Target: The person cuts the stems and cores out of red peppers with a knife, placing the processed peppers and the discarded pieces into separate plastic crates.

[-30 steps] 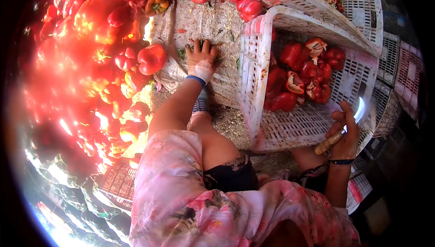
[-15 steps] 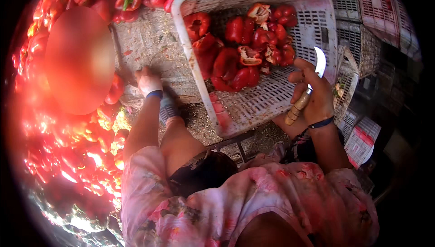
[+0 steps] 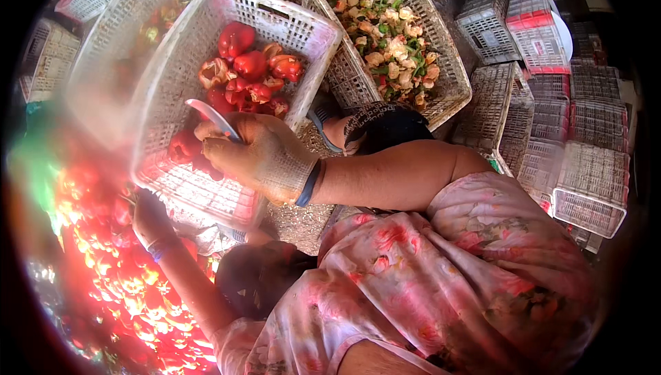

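The left hand [image 3: 149,217], too blurred to tell if closed, is nearer the sunlit bell pepper pile [image 3: 151,299]; the right hand [image 3: 258,155] hangs curled over the white plastic crate [image 3: 303,38]. Cut-open red bell peppers [image 3: 250,65] lie inside, just beyond the right hand, whose clasped curved-blade knife [image 3: 212,115] slants leftward and away.

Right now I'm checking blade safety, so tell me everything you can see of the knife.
The knife is held in the right hand, which hides its handle. Its bare, slightly curved blade looks metallic, bluish near the hand and paler pink toward the tip. It slants toward the picture's upper left, seen against the pale crate of red peppers. Only the hand clearly touches it; which edge is sharp cannot be told.
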A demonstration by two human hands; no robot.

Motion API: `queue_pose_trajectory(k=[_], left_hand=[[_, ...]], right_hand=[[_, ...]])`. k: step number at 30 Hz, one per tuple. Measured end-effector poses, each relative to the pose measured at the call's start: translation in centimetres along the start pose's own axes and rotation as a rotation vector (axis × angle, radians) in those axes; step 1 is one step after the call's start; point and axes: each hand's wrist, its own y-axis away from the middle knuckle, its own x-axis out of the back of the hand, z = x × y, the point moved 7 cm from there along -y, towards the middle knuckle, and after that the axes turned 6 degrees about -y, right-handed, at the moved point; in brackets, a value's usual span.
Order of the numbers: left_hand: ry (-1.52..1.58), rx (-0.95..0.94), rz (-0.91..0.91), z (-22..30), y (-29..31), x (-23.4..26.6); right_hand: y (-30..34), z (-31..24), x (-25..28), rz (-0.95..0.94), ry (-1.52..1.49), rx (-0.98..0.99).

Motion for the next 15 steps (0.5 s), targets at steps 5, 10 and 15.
queue_pose_trajectory(k=[5, 10, 15], left_hand=[[-0.48, -0.264, -0.362, 2.6, 3.6, -30.7], [-0.339, 0.057, -0.777, -5.0, 16.0, -55.1], [-0.827, -0.005, -0.709, -11.0, 12.0, -58.2]], right_hand=[[1.2, -6.1, 3.1, -0.047, -0.021, 0.152], [1.0, -10.5, 11.0, 0.079, -0.31, 0.264], [-0.2, -14.7, 24.3, 0.315, -0.164, 0.321]])
